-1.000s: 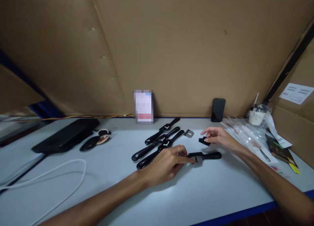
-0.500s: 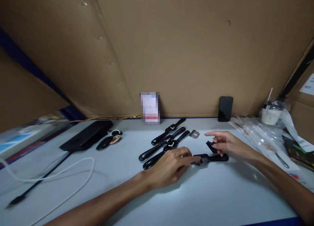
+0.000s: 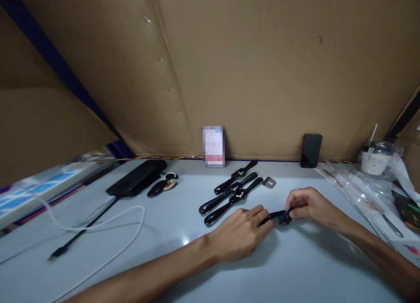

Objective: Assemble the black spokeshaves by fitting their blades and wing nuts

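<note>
A black spokeshave [image 3: 277, 216] lies across the front of the group, a metal blade at its middle. My left hand [image 3: 244, 233] is closed around its left handle. With thumb and fingertips pinched, my right hand [image 3: 302, 204] holds a small black lever cap [image 3: 287, 216] against the spokeshave's middle; the fingers partly cover the cap. Three more black spokeshaves lie side by side to the left: a back one [image 3: 238, 175], a middle one [image 3: 226, 193] and a near one [image 3: 231, 201]. A loose flat metal blade [image 3: 269, 183] with a slot rests beyond my hands.
A dark phone [image 3: 311, 150] and a lit phone [image 3: 214, 146] lean on the cardboard wall [image 3: 249, 66]. Plastic packages [image 3: 364, 193] and a white cup [image 3: 374, 160] stand right. Leftward are a black case [image 3: 137, 178], keys [image 3: 163, 184], a white cable [image 3: 139, 226] and a power strip [image 3: 42, 189].
My right hand has brought the lever cap down onto the spokeshave's middle, its fingers curling in. My left hand has shifted from the blade area to grip the handle. The view has turned left.
</note>
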### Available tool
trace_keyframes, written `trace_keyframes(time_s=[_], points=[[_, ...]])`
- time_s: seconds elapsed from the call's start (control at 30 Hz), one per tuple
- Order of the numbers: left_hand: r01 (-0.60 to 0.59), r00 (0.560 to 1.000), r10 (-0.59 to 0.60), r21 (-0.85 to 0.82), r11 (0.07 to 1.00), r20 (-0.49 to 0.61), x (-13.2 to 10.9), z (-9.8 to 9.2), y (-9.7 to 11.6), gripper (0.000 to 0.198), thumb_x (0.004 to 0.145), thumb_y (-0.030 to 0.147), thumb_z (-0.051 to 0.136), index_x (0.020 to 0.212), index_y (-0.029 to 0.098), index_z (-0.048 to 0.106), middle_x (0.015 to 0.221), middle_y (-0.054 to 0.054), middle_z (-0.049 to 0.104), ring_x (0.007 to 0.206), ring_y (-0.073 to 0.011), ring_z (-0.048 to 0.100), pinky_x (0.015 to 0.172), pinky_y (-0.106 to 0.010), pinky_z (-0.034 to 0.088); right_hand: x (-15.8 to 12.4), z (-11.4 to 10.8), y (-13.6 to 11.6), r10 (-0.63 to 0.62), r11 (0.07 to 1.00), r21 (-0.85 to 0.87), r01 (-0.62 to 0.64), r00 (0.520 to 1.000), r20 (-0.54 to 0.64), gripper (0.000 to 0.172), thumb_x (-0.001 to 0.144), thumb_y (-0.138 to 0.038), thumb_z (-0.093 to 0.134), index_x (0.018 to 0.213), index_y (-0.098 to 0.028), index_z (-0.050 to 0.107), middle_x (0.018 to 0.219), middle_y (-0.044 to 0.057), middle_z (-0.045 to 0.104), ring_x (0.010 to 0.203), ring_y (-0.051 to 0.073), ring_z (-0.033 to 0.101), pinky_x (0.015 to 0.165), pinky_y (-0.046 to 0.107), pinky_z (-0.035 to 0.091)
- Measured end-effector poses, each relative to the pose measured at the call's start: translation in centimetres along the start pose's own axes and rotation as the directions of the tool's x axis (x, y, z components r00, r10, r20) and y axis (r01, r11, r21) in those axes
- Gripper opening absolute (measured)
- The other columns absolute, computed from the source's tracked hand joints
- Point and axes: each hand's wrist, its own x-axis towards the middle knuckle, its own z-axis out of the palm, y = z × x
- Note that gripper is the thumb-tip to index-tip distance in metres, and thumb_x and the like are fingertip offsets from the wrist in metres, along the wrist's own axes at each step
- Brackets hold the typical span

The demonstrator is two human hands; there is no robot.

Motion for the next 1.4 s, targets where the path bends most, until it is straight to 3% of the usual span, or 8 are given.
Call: trace_keyframes(time_s=[0.13,0.33,0.43,0.57,0.67,0.83,1.0,1.4], points=[[0.000,1.000,0.000,-0.004,1.000,0.014,0.0,-0.1,-0.1,0.028,0.082,0.001,0.054,0.104,0.018,0.054,0.095,-0.007,0.066,0.084,-0.0243,0.063,0.053,-0.031,0.046,0.0,1.1,0.7,-0.052,0.975,-0.219,0.030,0.994,-0.098,0.002,0.073,-0.021,0.069,0.074,-0.022,0.071,0.071,0.002,0.070,0.068,0.019,0.061,0.065,0.030,0.044],[-0.015,0.998,0.012,-0.057,0.998,-0.054,-0.5,0.0,-0.7,0.045,0.086,0.000,0.049,0.127,0.016,0.056,0.100,-0.009,0.067,0.087,-0.0242,0.065,0.055,-0.028,0.049,0.3,1.6,0.4,-0.210,0.838,-0.543,0.050,0.949,-0.237,0.013,0.075,-0.011,0.078,0.080,-0.022,0.072,0.079,0.000,0.067,0.074,0.018,0.060,0.069,0.030,0.044],[-0.033,0.994,0.024,-0.084,0.996,-0.103,-0.6,0.2,-0.8,0.042,0.088,0.000,0.048,0.125,0.015,0.062,0.101,-0.011,0.068,0.087,-0.0239,0.065,0.054,-0.028,0.049,0.4,-0.6,-0.2,-0.284,0.816,-0.577,0.039,0.896,-0.341,0.006,0.087,-0.016,0.072,0.088,-0.021,0.071,0.080,0.001,0.070,0.072,0.018,0.062,0.070,0.030,0.044],[-0.041,0.991,0.026,-0.109,0.993,-0.131,-0.6,0.3,-0.9,0.037,0.092,0.000,0.044,0.120,0.015,0.064,0.100,-0.011,0.068,0.085,-0.0241,0.066,0.057,-0.030,0.052,0.2,-5.0,-0.2,-0.284,0.681,-0.713,-0.169,0.836,-0.469,0.012,0.091,-0.014,0.064,0.084,-0.020,0.072,0.084,0.006,0.075,0.078,0.022,0.066,0.071,0.032,0.042],[0.026,0.991,-0.056,-0.227,0.974,-0.125,-0.6,0.4,-0.9,0.027,0.099,0.005,0.044,0.114,0.017,0.062,0.097,-0.008,0.068,0.082,-0.0229,0.066,0.061,-0.031,0.055,0.5,-6.3,0.9,-0.214,0.663,-0.718,-0.212,0.866,-0.453,0.007,0.087,-0.015,0.070,0.088,-0.019,0.075,0.082,0.006,0.076,0.076,0.022,0.067,0.068,0.030,0.041],[0.115,0.968,-0.206,-0.482,0.869,-0.141,-0.5,0.7,-1.1,0.024,0.102,0.013,0.048,0.123,0.019,0.056,0.111,-0.009,0.069,0.094,-0.0228,0.070,0.078,-0.036,0.060,1.9,-4.2,2.9,-0.172,0.705,-0.687,-0.174,0.898,-0.405,0.007,0.085,-0.024,0.077,0.090,-0.020,0.076,0.086,0.004,0.076,0.079,0.021,0.068,0.068,0.028,0.044],[0.051,0.985,-0.117,-0.425,0.904,-0.131,-0.4,0.6,-1.4,0.040,0.103,0.010,0.043,0.135,0.023,0.063,0.106,-0.008,0.067,0.088,-0.0220,0.068,0.071,-0.035,0.058,2.6,-2.5,3.2,-0.202,0.704,-0.698,-0.130,0.906,-0.372,0.010,0.085,-0.012,0.069,0.078,-0.020,0.070,0.083,0.003,0.073,0.080,0.019,0.066,0.072,0.028,0.044],[0.040,0.984,-0.105,-0.400,0.915,-0.142,-0.4,0.5,-1.4,0.034,0.103,0.010,0.044,0.125,0.019,0.067,0.105,-0.010,0.067,0.089,-0.0231,0.066,0.070,-0.036,0.059,1.9,-2.3,2.5,-0.262,0.664,-0.744,-0.073,0.909,-0.323,0.015,0.086,-0.004,0.066,0.095,-0.016,0.070,0.092,0.007,0.070,0.087,0.021,0.064,0.078,0.031,0.044]])
